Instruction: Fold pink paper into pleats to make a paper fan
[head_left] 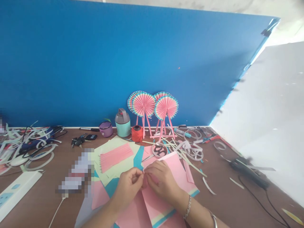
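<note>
Through the head camera I had the pink piece (144,182) between the two hands, low in the middle of the view, above a large pink sheet (175,171) with yellow and blue bands at its near end. The left hand (130,183) had its thumb and forefinger closed in a pinch on it; the right hand (163,179) met it there, fingers curled and tips nearly shut on the same spot. The fingers hid most of it, so I could not tell its full shape. I judged the hands met tip to tip because so small a piece wanted a fine grip from both sides, with the forearms low for steadiness.

Scissors (159,150) lay just past the sheet, probably left there for easy reach. A pleated pink strip (116,156) rested on a pale green sheet (116,172), flat and out of the hands' way. Behind, pleated paper fans (143,104) stood on splayed pink legs near the blue partition (95,63), likely set back to protect them.

The brown table (211,202) carried loose paper strips (188,148) to the right, a teal flask (123,128) at the back and a white power strip (17,193) at left. A white wall (268,110) closed off the right side.
</note>
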### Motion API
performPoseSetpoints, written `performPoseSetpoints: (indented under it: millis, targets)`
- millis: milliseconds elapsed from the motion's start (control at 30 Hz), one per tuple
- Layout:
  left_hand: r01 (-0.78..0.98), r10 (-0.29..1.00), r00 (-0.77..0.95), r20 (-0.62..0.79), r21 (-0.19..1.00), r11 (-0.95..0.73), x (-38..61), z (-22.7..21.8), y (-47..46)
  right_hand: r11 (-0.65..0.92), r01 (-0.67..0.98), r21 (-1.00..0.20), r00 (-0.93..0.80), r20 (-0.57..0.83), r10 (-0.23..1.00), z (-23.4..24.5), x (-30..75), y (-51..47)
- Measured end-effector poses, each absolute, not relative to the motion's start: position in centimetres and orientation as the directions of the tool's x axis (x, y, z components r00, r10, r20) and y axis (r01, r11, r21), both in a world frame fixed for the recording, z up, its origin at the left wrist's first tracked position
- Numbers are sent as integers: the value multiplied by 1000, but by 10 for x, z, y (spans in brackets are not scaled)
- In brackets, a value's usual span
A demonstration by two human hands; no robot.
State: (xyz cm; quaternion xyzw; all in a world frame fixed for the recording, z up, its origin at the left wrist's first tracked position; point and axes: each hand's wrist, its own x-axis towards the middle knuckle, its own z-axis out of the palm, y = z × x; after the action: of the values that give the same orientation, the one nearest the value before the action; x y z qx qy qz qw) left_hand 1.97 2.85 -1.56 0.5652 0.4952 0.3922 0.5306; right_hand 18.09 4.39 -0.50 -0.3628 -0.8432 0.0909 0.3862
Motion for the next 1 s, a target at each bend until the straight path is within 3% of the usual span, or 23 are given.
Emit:
performPoseSetpoints:
  millis: [167, 333, 400, 467, 533, 600, 733, 867, 967, 1000]
  targets:
    - [144, 976, 194, -100, 987, 72, 18, -11, 29, 665, 520, -536, -317, 602, 733, -9, 185, 50]
    - [154, 991, 19, -134, 980, 129, -3, -5, 44, 354, 499, -791, 130, 472, 872, -7, 225, 75]
    - [110, 987, -35, -156, 981, 159, -15, -3, 53, 224, 428, -876, 407, 408, 817, -6, 249, 89]
    - [63, 982, -109, -157, 984, 164, -25, -2, 60, 136, 246, -960, 625, 264, 735, -8, 275, 103]
    - [31, 976, -153, -152, 987, 158, -31, -2, 65, 134, -26, -991, 792, 61, 608, -12, 298, 114]
    - [30, 976, -176, -126, 991, 133, -35, -3, 68, 173, -108, -979, 874, -10, 487, -17, 318, 122]
    - [58, 978, -197, -74, 994, 87, -38, -7, 70, 197, -79, -977, 918, 5, 396, -25, 343, 130]
    - [58, 977, -205, -60, 996, 74, -41, -12, 73, 196, 48, -979, 909, 124, 397, -23, 345, 128]
    - [53, 978, -201, -57, 996, 68, -42, -15, 75, 198, 278, -940, 839, 338, 427, -18, 332, 121]
    - [50, 979, -197, -53, 997, 64, -43, -15, 75, 185, 472, -862, 738, 501, 452, -16, 324, 118]
